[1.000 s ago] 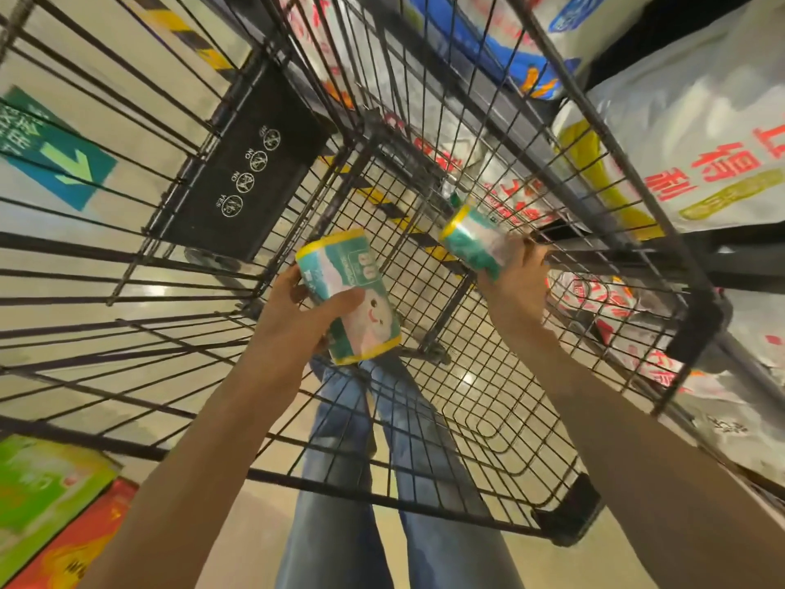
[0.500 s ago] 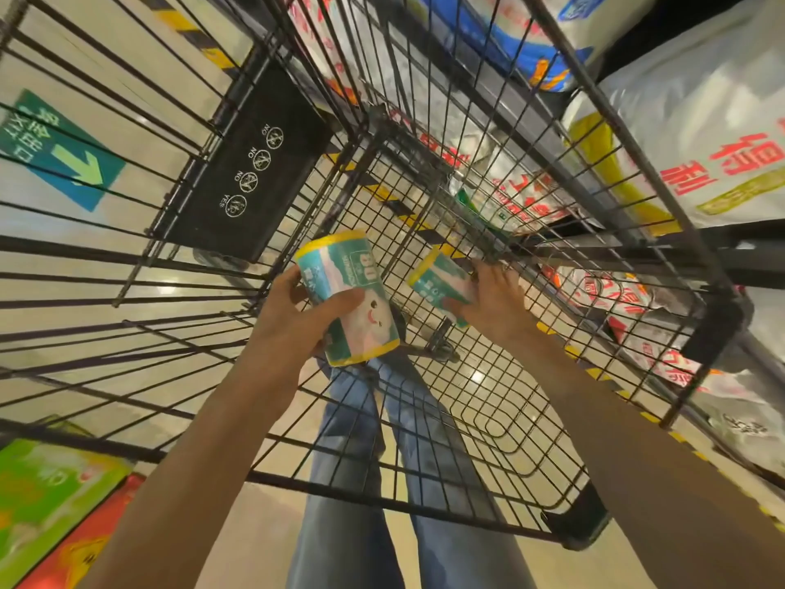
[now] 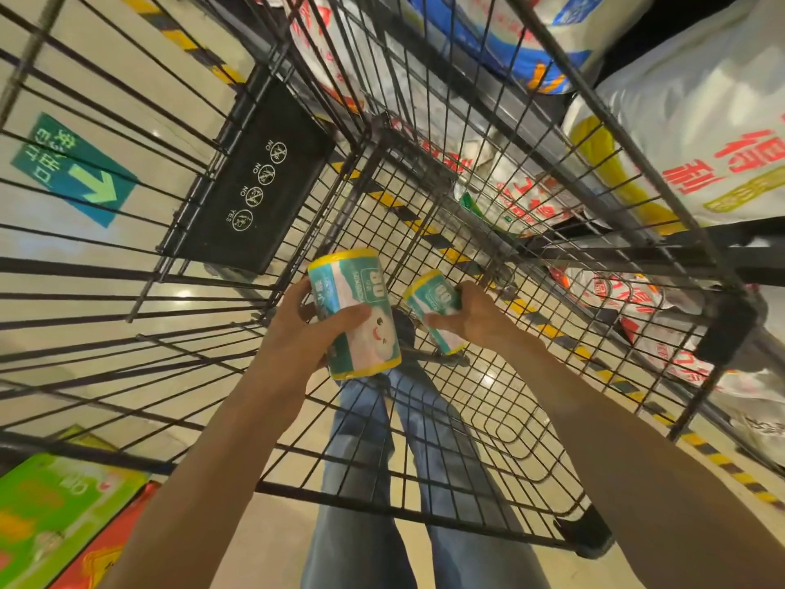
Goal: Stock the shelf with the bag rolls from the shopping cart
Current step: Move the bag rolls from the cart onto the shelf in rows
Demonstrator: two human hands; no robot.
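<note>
Evidently each bag roll is light, firm and slick-wrapped, best gripped around its middle: the left hand (image 3: 297,333) wraps the larger bag roll (image 3: 354,312), the right hand (image 3: 475,316) clasps the smaller bag roll (image 3: 435,310), both inside the shopping cart (image 3: 424,482).

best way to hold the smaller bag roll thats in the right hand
Grip the teal-and-white bag roll with yellow ends across its curved middle, as the right hand does now: thumb on the near side, fingers round the far side. It lies tilted, with its yellow ends free, so coming in from the right side probably gives the steadiest wrap round its cylinder shape.
</note>
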